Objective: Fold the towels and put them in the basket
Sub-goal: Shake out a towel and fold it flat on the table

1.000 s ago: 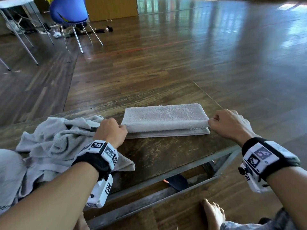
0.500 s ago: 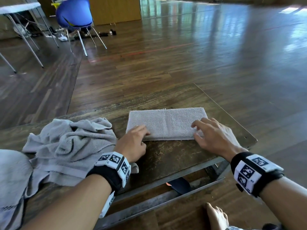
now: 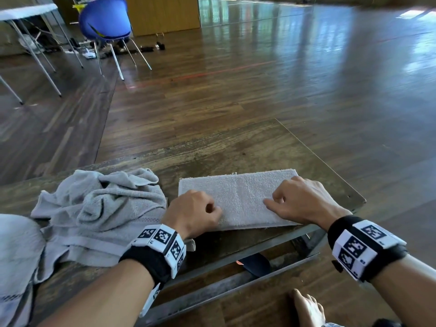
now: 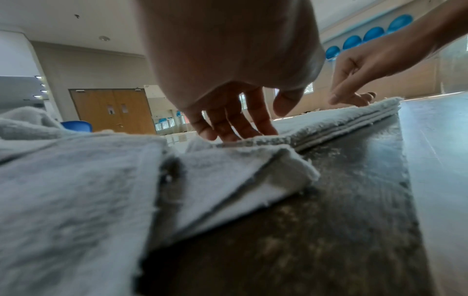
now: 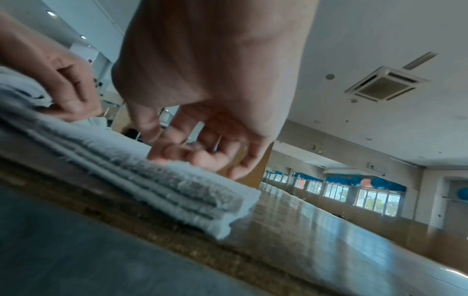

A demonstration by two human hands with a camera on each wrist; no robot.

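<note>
Both forearms are bare, no sleeves. Each wrist carries a black strap: the left wristband (image 3: 162, 250) and the right wristband (image 3: 364, 247) both bear a white blocky housing printed with square black-and-white fiducial markers. A bare foot (image 3: 306, 308) shows below.

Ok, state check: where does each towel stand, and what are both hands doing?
Folded towel: flat on the table, several layers stacked.
Crumpled towel: unfolded heap, left of it.
Left hand: fingers loosely curled, on the folded towel's left end.
Right hand: fingers loosely curled, on its right end.
Basket: not in view.
</note>
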